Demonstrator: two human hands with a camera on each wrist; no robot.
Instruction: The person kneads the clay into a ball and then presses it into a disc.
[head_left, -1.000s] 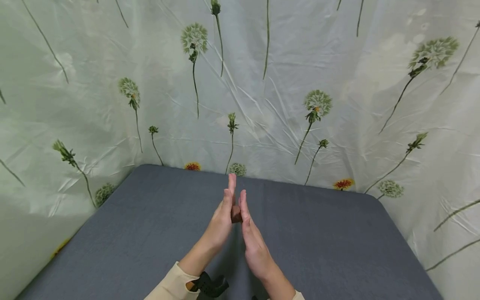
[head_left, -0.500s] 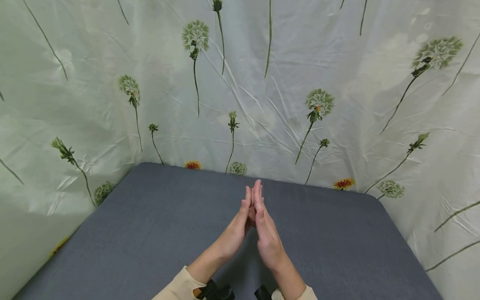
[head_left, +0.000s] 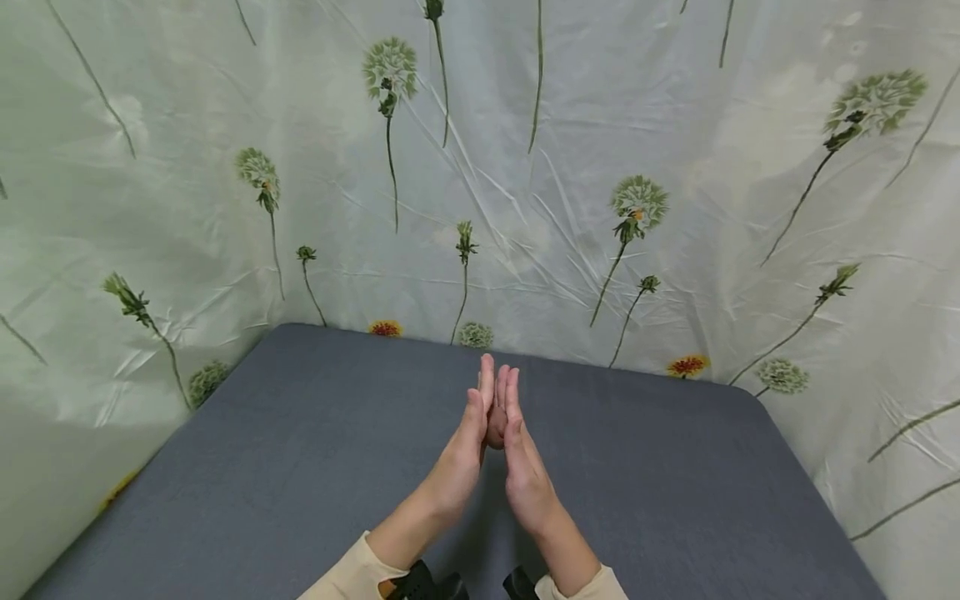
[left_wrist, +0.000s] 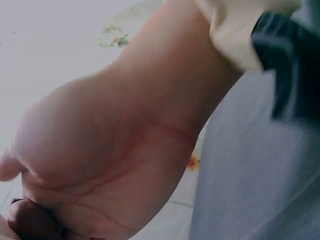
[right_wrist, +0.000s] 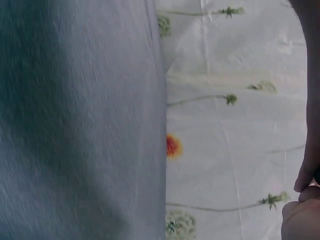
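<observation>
**Brown lump (head_left: 496,428) held between two flat palms above grey surface (head_left: 300,433)**

Clock read from the lump in the head view. A broad surface covered in grey-blue cloth is seen, its far edge run across 12 o'clock, rounded corners at 10 and 3. A soft shadow (head_left: 480,529) is cast on it at 6. Beyond, the room is closed off by a pale, shiny, creased curtain (head_left: 540,250), hung at the back and down both sides. It is printed with green dandelions: large heads (head_left: 390,68) are seen near 11, 1 and 2. Orange blooms (head_left: 386,328) are printed low by the far edge, near 10 and between 2 and 3.

Left hand (head_left: 450,467) is placed at 8, right hand (head_left: 532,479) at 5, both raised off the cloth. Lump is pressed between them, toward the fingers. Fingers are held straight and together on each hand, pointed roughly to 12; whether opposite fingertips are touching cannot be told. Cream sleeves (head_left: 348,575) are worn; black wrist gear (head_left: 423,583) is shown at 7 and near 6.

In the left wrist view, the lump is seen by the palm at that picture's 8 o'clock, partly cut off. In the right wrist view, mostly cloth and curtain are caught; hand parts are cropped at 4.
</observation>
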